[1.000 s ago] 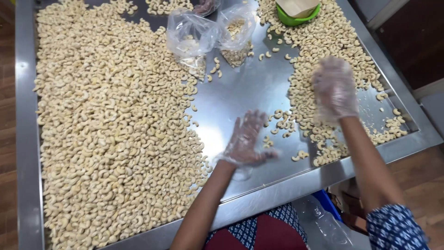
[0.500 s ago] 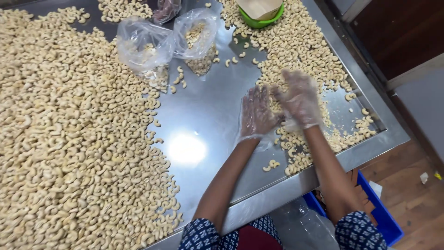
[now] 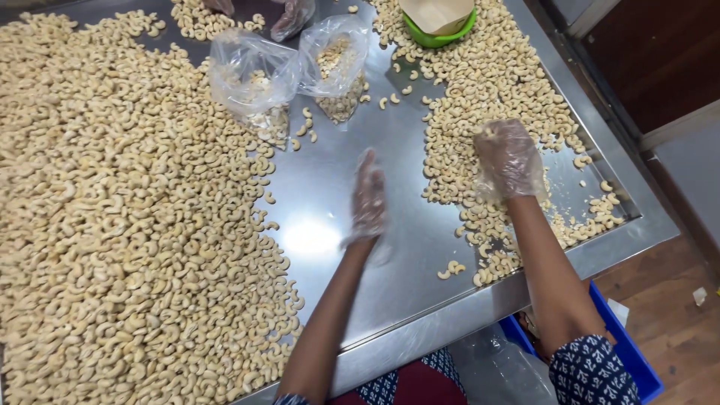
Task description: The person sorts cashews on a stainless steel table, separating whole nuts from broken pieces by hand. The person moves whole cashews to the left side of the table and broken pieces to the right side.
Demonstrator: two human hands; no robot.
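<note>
Steel sorting table point(image 3: 352, 225), raised rim on near and right edges. Large spread of cashew kernels point(image 3: 127, 225) covers everything left of the left hand point(image 3: 369, 196).

Left hand: thin clear glove, fingers straight and together, edge-on, grasping nothing, over a bare strip of steel. That strip is the only open room, running from the near rim up to the bags.

Beyond the left fingertips: two clear plastic bags point(image 3: 289, 71), mouths open, part-filled with cashews, side by side and touching. No labels visible. Another person's gloved hand point(image 3: 292, 15) just past them at the far edge.

Right hand point(image 3: 508, 159): gloved, fingers curled down onto the smaller cashew pile point(image 3: 480, 97); cannot tell whether it has kernels pinched.

Beyond it, a green bowl point(image 3: 439, 30) holding a folded brown paper piece. Right rim close, little clearance. Blue crate point(image 3: 615, 352) below the near edge, beside the right sleeve.
</note>
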